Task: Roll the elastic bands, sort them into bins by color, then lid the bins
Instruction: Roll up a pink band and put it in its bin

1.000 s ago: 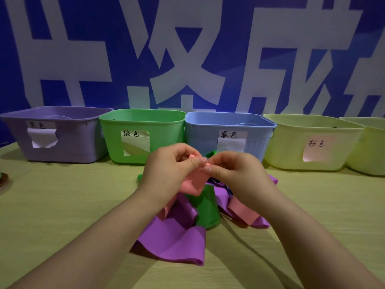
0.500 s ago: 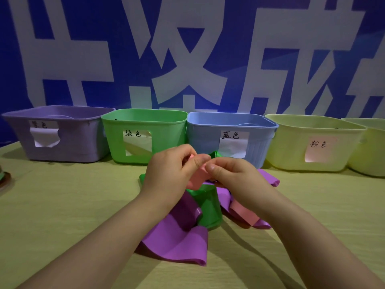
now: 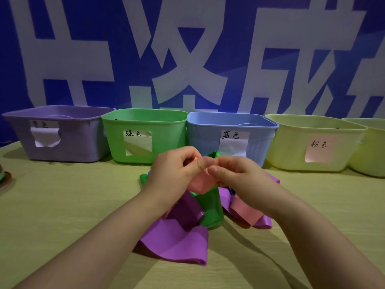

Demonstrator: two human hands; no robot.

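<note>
I judge it early: my left hand (image 3: 175, 172) and right hand (image 3: 235, 176) pinch the pink band (image 3: 201, 183), roll barely begun; loose bands (image 3: 179, 240) lie beneath, bins (image 3: 145, 130) beyond seemingly unlidded.

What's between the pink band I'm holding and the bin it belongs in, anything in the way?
Nothing visible. Both hands pinch the pink band above the pile; the bin labelled pink sits open, back and to the right, with bare table between.

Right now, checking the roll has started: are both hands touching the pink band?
Touching. The head view shows the left hand and right hand pinching the pink band's top edge between thumbs and fingers, above the pile.
</note>
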